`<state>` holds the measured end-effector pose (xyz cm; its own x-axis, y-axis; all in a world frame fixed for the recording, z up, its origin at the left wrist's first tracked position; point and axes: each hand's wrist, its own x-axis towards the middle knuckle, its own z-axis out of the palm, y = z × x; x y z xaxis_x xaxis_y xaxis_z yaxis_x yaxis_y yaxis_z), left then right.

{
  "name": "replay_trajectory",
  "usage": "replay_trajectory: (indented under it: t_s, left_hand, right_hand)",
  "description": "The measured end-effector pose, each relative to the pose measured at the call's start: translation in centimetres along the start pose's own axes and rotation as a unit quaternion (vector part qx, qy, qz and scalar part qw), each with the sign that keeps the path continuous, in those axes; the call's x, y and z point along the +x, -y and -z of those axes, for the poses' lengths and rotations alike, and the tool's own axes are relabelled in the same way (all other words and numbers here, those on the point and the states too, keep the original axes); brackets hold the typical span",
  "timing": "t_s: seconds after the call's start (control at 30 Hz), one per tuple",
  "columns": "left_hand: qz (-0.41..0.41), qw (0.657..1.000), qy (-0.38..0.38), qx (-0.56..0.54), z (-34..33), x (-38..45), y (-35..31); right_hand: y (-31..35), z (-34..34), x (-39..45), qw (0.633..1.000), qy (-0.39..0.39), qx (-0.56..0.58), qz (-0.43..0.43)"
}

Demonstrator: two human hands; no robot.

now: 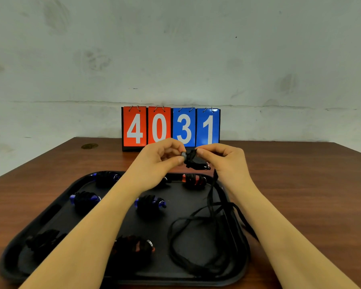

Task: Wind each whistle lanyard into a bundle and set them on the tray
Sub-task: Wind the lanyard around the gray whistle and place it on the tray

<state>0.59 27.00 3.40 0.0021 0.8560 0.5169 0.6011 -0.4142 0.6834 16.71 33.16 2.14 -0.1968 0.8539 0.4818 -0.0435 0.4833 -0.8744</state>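
A black tray (56, 207) lies on the brown tabletop (300, 184) and takes most of the lower view. On its left part lie wound bundles: one with blue ends at the far left corner (106, 177), one with blue ends below it (84, 200), and a dark one near the front left (44, 239). More to the middle there is a blue-ended bundle (150, 203) and, at the front, a bundle with a reddish part and a metal ring (133, 247).

Above the far edge of the tray, the left hand (161, 157) pinches a black whistle (193, 158) between thumb and bent fingers (175, 147). The right hand (223, 159) meets it from the other side, its fingers closed narrow on the same whistle, where some cord is already wrapped. From there the loose black lanyard (206, 236) hangs down and lies in wide loops on the right part of the tray. Behind it, near the far right corner, is a bundle with an orange-red whistle (194, 181).

At the back of the tabletop stands a flip scoreboard (171, 128) showing 40 in red and 31 in blue.
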Motion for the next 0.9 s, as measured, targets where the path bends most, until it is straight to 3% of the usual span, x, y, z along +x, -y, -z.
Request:
replay_trajectory:
  t_s: [0.33, 0.47, 0.73, 0.9]
  left_hand:
    - [0.037, 0.983, -0.068, -0.164, 0.0, 0.1, -0.2]
    - [0.048, 0.98, -0.079, -0.178, -0.1, 0.2, -0.1]
    - [0.062, 0.989, -0.117, -0.071, -0.1, 0.4, 0.2]
    - [0.074, 0.987, -0.14, 0.019, 0.1, 0.8, 1.1]
  right_hand:
    - [-0.2, -0.9, -0.4, 0.998, 0.058, -0.036, 0.004]
    - [0.0, -1.2, -0.9, 0.995, 0.094, -0.02, 0.015]
    - [0.2, -1.5, -1.2, 0.987, 0.131, -0.089, 0.041]
    - [0.9, -1.3, -1.4, 0.987, 0.144, -0.068, 0.031]
